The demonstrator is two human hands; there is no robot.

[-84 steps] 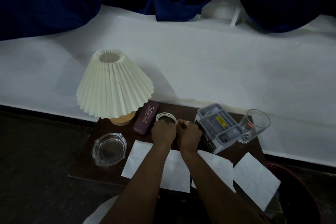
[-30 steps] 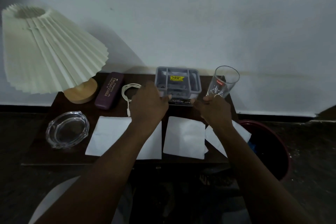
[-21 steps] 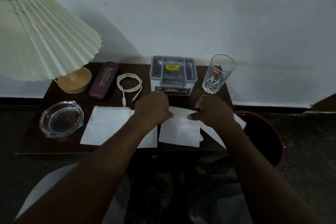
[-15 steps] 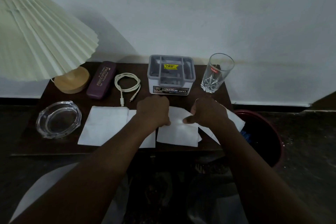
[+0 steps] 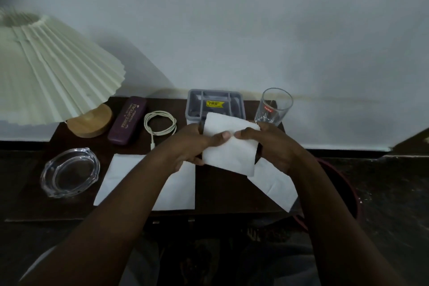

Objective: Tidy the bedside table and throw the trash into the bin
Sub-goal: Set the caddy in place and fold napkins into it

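Both hands hold one white tissue (image 5: 232, 146) lifted above the dark bedside table (image 5: 220, 193). My left hand (image 5: 192, 144) grips its left edge and my right hand (image 5: 269, 144) grips its right edge, thumbs meeting on top. Another white tissue (image 5: 130, 176) lies flat on the table under my left forearm. A third tissue (image 5: 274, 186) hangs over the table's right front corner. The dark red bin (image 5: 343, 193) stands on the floor to the right, mostly hidden by my right arm.
Along the back of the table stand a pleated lamp (image 5: 53, 72), a purple glasses case (image 5: 127, 121), a coiled white cable (image 5: 160, 123), a grey organiser box (image 5: 216, 104) and a drinking glass (image 5: 274, 107). A glass ashtray (image 5: 69, 172) sits front left.
My hands left the organiser box, came down on the middle tissue and lifted it off the table. The camera view has shifted slightly.
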